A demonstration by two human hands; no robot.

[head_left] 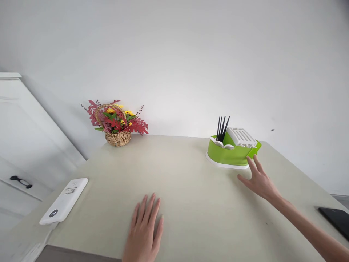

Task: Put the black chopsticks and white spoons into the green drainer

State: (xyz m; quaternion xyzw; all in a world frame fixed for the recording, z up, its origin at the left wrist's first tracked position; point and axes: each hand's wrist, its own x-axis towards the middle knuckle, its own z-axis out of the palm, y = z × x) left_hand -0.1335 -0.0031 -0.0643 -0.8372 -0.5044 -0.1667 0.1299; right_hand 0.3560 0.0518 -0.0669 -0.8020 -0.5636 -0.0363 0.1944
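My left hand (pixel 145 225) lies flat on the pale table (pixel 188 203), fingers stretched out, holding nothing. Over the right half of the table, my right hand (pixel 257 178) reaches forward with thumb and fingers apart. Its fingertips are at the right end of a green and white utensil holder (pixel 229 155); whether they touch it I cannot tell. Several black chopsticks (pixel 222 129) stand upright in the holder's left part, beside white rounded pieces that look like spoons (pixel 228 147). A slotted white top (pixel 242 137) covers its raised right part.
A wicker basket (pixel 118 139) of red and yellow flowers stands at the back left against the wall. A white power bank-like device (pixel 65 200) with a cable lies at the left edge. A black phone (pixel 336 220) rests at the right edge. Left of the table is a white cabinet (pixel 32 145).
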